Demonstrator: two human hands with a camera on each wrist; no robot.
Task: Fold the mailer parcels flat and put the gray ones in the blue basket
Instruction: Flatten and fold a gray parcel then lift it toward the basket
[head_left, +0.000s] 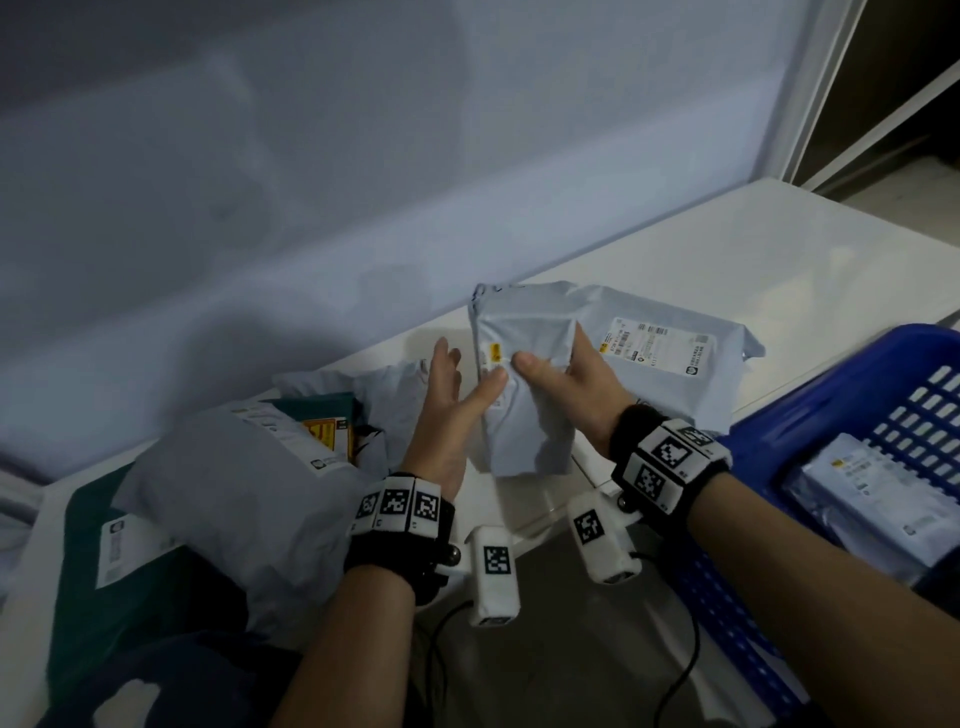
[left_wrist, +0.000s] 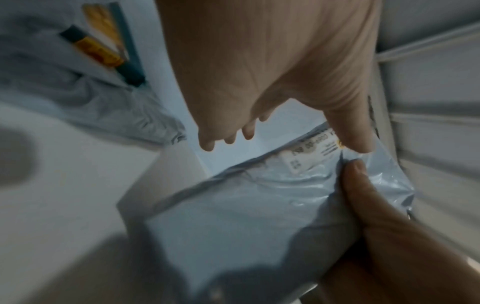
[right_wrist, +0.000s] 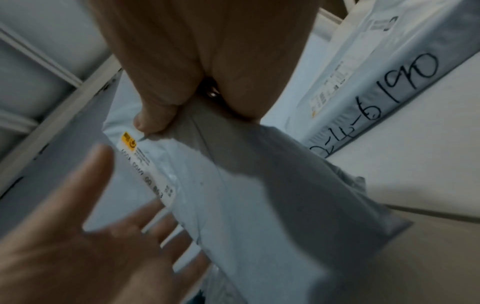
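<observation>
Your right hand pinches the gray mailer parcel above the tabletop; your left hand, fingers straight, touches it.

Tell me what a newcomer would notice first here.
Centre of the head view: a gray mailer parcel held up over the white table, the right hand pinching it and the left hand open against its edge. At far right, the blue basket holds a folded parcel.

White table against a pale wall.
</observation>
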